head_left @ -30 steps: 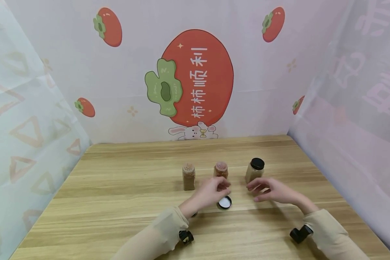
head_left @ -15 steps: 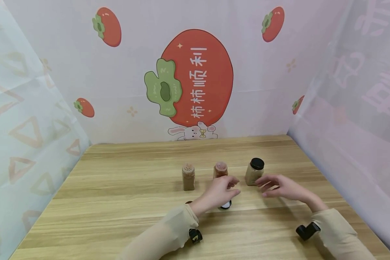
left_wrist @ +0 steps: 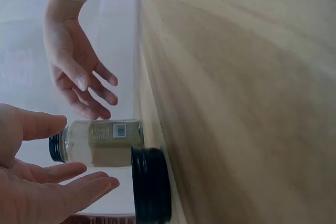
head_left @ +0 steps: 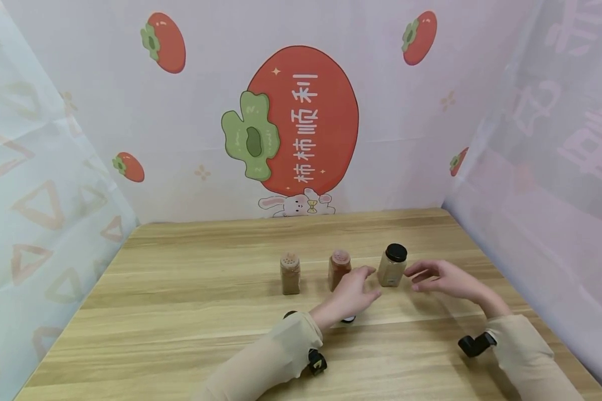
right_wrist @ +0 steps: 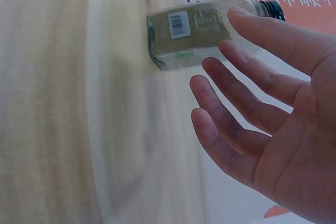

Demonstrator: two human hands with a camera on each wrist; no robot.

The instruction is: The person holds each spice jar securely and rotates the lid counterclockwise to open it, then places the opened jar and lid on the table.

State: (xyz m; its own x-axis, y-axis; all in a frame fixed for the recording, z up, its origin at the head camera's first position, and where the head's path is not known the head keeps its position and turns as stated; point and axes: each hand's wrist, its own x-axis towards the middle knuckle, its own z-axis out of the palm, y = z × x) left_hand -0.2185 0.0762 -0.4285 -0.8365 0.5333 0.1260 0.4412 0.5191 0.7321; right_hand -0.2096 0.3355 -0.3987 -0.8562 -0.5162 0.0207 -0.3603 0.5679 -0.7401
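A glass spice jar [head_left: 392,270] with a black screw lid and pale brown powder stands upright at the right of the row. My left hand [head_left: 352,293] reaches toward its left side, thumb and fingers spread, holding nothing. In the left wrist view the jar [left_wrist: 105,142] appears beyond the parted thumb and fingers. My right hand [head_left: 446,279] is at the jar's right side with loosely bent fingers, a small gap apart. The right wrist view has the same jar [right_wrist: 194,27], with its barcode label, behind the relaxed fingers of that hand [right_wrist: 283,114].
Two uncapped shaker jars stand to the left: one brown [head_left: 290,277], one reddish-brown [head_left: 338,268], the latter partly behind my left hand. Black caps [head_left: 348,319] [head_left: 291,314] lie on the wooden table [head_left: 190,289], mostly covered by my left arm. Printed cloth [head_left: 195,111] walls surround the table.
My left hand has moved right, from in front of the reddish-brown shaker toward the black-lidded jar, its fingers spreading. My right hand has shifted right and slightly farther away, uncovering the jar's lower part.
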